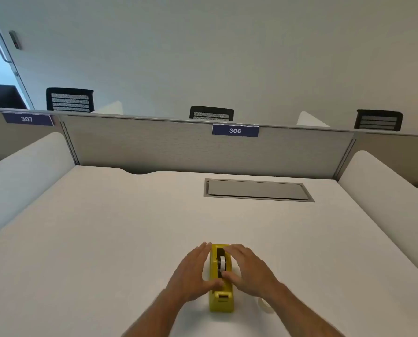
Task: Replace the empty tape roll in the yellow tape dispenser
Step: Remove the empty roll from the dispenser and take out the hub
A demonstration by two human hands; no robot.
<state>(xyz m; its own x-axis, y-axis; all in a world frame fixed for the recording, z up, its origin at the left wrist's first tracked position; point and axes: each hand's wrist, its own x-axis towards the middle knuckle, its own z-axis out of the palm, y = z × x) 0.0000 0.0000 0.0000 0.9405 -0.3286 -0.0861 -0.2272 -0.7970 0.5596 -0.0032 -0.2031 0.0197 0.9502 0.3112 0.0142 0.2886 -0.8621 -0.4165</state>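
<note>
A yellow tape dispenser (221, 300) stands on the white desk (105, 239), lengthwise away from me, with its cutter end nearest me. A white roll (222, 263) on a black hub sits in its slot. My left hand (193, 273) lies flat against the dispenser's left side, fingers stretched out, thumb touching the top edge. My right hand (245, 271) flanks the right side, its thumb resting by the roll. Neither hand clasps anything. A pale, translucent tape roll (266, 305) lies on the desk just right of the dispenser, partly hidden under my right forearm.
A grey recessed cable hatch (257, 190) sits at the desk's far right. A grey partition (203, 147) with a "306" label (235, 130) closes the back; white side dividers (27, 171) stand left and right. Black chair backs (69, 99) show beyond.
</note>
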